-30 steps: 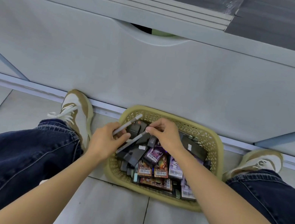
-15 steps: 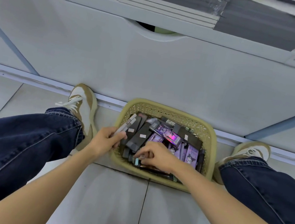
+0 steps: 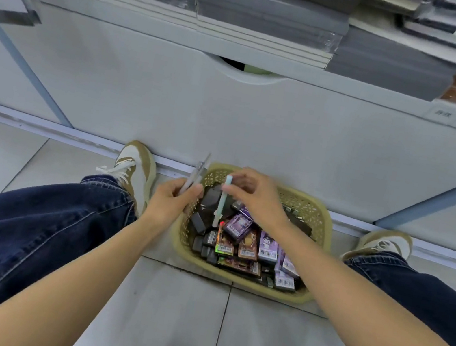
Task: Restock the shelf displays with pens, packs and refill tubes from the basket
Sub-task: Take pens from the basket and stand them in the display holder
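The yellow basket (image 3: pixel 322 220) is sitting on the tiled floor (image 3: pixel 171 315) at 6 o'clock of the white cabinet front (image 3: pixel 230 118), between two tan sneakers at its 9 and 3 o'clock. Packs (image 3: pixel 267 247) carrying barcode stickers are crowding it; their print is too small to read. The left hand (image 3: pixel 170 202) is gripping slim grey pens (image 3: pixel 196 174) at the basket's 10 o'clock. The right hand (image 3: pixel 253 195) is pinching a pale green pen (image 3: pixel 222 199) upright over the packs. Stacked notebooks (image 3: pixel 266 18) are lying at 12 o'clock; a shelf tag (image 3: pixel 443 113) beneath them is illegible.
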### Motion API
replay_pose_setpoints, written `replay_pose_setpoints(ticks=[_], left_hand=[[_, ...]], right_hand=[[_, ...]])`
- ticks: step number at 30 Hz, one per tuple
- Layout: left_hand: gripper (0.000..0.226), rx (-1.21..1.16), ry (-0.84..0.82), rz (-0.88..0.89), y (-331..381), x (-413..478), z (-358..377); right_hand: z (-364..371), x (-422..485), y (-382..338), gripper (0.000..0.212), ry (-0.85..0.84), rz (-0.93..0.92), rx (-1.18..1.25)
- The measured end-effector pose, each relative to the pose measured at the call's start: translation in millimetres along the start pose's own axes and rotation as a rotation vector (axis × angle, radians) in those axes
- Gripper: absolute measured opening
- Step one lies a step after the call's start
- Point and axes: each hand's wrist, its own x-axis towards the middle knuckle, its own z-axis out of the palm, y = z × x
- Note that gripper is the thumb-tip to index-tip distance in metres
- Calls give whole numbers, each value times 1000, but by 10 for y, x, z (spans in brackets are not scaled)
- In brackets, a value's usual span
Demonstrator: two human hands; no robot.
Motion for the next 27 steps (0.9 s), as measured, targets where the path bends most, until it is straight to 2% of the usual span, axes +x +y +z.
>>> replay_pose_setpoints(ticks=[4,9,14,21,27], left_hand=[[31,-14,-37,71,527,-19,131],[19,-188,-115,243,1325,-145,227],[25,-96,-71,471,2170,-241,141],[22,-101,26,742,3357,-298,-61],[22,-119,112,880,4107,-216,-236]], right_hand=[[-332,147,-557,10,207,-58,230],[-714,146,-1269,12,250,-204,231],[-1120,70,-2108,13,357,-391,172],[-1697,80,-3358,8,480,-675,223],[-2165,166,-4094,9,626,-832,219]])
